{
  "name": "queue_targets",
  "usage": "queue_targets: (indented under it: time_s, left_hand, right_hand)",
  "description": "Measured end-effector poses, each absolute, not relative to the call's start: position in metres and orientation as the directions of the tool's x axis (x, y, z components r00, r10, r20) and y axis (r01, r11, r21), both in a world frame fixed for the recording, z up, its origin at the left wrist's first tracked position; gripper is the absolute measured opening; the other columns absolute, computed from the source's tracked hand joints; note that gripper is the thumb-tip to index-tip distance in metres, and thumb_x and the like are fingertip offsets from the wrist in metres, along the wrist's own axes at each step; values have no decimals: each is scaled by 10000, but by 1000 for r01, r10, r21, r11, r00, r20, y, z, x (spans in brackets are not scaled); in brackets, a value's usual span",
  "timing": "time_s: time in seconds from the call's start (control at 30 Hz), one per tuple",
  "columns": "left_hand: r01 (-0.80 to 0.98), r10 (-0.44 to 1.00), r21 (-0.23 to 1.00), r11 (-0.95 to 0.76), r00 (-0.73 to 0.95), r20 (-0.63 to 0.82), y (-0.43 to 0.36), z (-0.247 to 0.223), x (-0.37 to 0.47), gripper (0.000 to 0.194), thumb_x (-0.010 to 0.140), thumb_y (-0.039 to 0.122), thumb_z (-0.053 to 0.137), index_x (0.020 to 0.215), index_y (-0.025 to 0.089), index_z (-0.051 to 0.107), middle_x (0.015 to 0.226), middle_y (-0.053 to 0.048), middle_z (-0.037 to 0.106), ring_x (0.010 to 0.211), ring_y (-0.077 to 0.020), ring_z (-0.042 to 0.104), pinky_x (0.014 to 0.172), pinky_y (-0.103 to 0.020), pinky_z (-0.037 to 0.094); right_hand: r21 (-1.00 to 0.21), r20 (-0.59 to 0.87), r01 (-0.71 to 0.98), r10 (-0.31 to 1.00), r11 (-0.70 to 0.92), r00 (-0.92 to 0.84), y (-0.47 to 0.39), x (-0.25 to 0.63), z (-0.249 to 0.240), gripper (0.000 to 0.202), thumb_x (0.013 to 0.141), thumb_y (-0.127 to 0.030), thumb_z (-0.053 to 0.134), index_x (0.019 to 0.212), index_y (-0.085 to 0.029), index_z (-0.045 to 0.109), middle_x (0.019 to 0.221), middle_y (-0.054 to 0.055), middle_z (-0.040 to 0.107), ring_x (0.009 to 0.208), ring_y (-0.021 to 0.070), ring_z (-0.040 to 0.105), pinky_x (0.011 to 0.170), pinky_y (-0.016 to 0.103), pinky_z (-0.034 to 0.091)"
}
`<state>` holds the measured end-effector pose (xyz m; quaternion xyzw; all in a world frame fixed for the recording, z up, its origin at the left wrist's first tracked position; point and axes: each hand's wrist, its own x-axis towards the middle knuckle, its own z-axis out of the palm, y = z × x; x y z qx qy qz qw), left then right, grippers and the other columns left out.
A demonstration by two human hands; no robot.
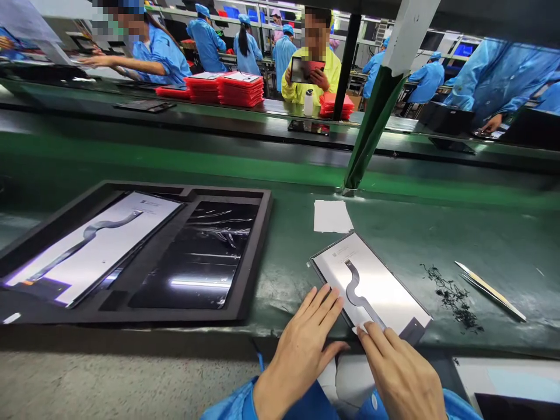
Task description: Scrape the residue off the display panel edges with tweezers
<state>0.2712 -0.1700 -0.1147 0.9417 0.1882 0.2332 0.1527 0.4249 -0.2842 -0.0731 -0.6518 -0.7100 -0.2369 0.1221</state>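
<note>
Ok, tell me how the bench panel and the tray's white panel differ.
The bench panel lies on the bench; the tray panel rests on the tray. The left hand and right hand touch the bench panel; neither touches the tray panel. Away from the person, the bench panel slants left, the tray panel right. Both have a pale face and curving ribbon.

A green table (394, 224) carries a black rectangular tray (259, 251), square white paper (332, 216), a silvery rectangular panel (376, 283), black shreds (464, 315), pointed tweezers (494, 295)
</note>
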Motion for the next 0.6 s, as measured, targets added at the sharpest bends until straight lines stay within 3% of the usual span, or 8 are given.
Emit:
queue_targets:
  time_s: [0.13,0.3,0.4,0.6]
  left_hand:
    - [280,419,363,-889,818,395,-170,-114,272,601,911,222,686,1442,111,428,1468,-152,548,1401,-289,467,1127,-509,459]
    - [247,379,319,-915,800,466,-174,-120,275,453,978,173,546,1411,68,463,1443,-170,568,1412,-300,446,1097,-514,491]
    - [189,312,277,-942,796,518,-178,-124,281,403,989,139,498,1379,39,491,1426,-182,580,1421,-304,429,1090,-523,496]
    - [158,229,171,-973,787,573,-186,-126,291,332,1011,115,431,1295,8,566,1343,-181,648,1330,-299,549,1049,-463,542]
  right_hand:
    - [171,479,985,875,-16,-68,-284,421,-80,563,1068,-117,129,876,-197,653,859,55,740,682,173,621,639,334,394]
    - [156,431,983,902,-98,22,-298,422,-95,417,1078,-154,228,1046,-181,643,952,60,731,779,168,662,676,300,413]
    - [166,406,975,911,-148,69,-310,427,-101,443,1074,-139,195,1092,-173,636,968,68,725,784,164,669,658,290,427]
    - [176,423,955,895,-236,143,-327,436,-103,473,1091,-183,160,1079,-194,632,978,51,736,776,136,687,636,260,440]
